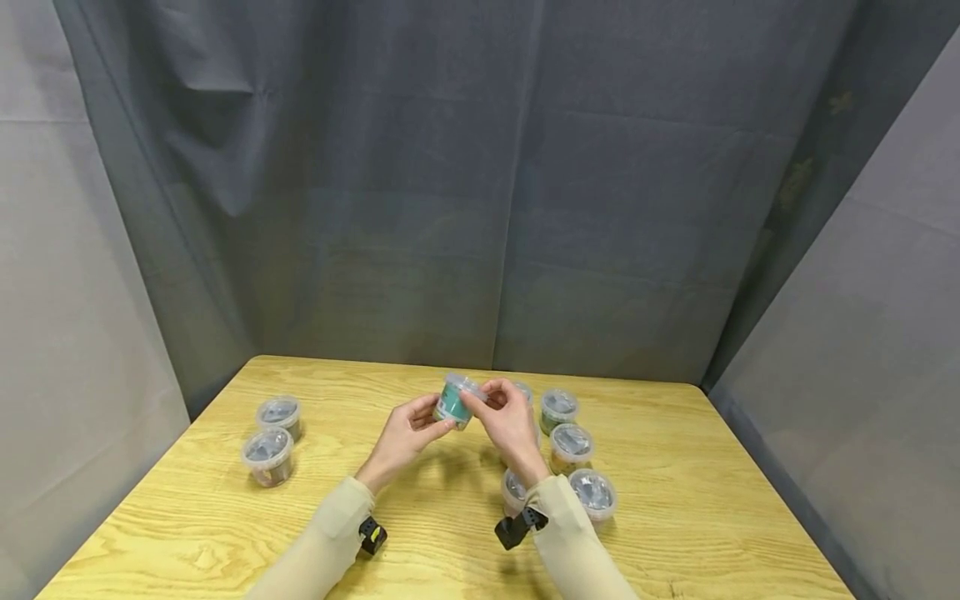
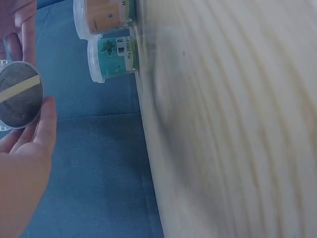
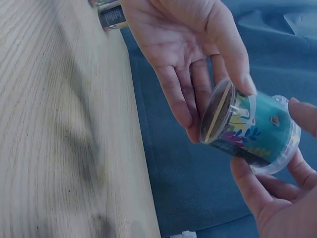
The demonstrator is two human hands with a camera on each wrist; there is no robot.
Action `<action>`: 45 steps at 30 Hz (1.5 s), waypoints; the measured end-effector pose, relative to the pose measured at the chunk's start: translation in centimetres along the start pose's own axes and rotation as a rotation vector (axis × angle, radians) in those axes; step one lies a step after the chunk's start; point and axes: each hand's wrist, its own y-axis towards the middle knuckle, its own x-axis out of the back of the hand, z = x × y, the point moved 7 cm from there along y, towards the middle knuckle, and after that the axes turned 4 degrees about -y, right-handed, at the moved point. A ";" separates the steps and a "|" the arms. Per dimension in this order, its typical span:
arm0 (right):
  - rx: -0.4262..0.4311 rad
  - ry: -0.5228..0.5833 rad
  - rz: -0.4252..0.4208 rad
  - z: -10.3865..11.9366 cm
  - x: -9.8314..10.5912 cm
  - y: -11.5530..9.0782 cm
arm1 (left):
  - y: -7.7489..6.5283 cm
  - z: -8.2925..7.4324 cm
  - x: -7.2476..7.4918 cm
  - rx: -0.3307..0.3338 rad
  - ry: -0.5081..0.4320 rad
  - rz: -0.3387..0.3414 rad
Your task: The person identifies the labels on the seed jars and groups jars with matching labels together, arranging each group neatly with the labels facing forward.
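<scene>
A small clear plastic tub [image 1: 454, 402] with a teal label is held tilted above the table between both hands. My left hand [image 1: 406, 437] holds it near its base, thumb on one side and fingers on the other. My right hand [image 1: 512, 421] grips the lid end with thumb and fingers. Bright leaf shapes show on the label of the tub [image 3: 270, 124] in the right wrist view. The round dark base [image 2: 20, 96], crossed by a pale strip, faces the left wrist camera.
Two lidded tubs, a rear one [image 1: 279, 414] and a front one [image 1: 267, 457], stand at the table's left. Several similar tubs [image 1: 572, 443] stand right of centre, some partly hidden by the right arm. A dark curtain [image 1: 450, 208] hangs behind the wooden table [image 1: 675, 500].
</scene>
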 end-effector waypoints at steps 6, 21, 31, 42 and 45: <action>0.004 -0.026 0.014 -0.1 -0.3 0.0 | -0.1 0.3 0.1 -0.005 0.016 -0.035; 0.017 0.044 -0.013 -0.2 -0.2 0.0 | -0.1 -0.1 -0.4 -0.046 0.098 -0.103; 0.007 0.055 -0.015 -0.4 0.4 0.1 | -0.1 -0.1 -1.0 -0.008 0.103 -0.026; -0.003 0.045 -0.020 -0.7 0.4 0.1 | -0.2 -0.1 -1.1 -0.051 0.185 -0.059; 0.012 0.088 -0.021 -0.8 0.4 0.2 | -0.1 -0.3 -1.2 -0.052 0.156 -0.045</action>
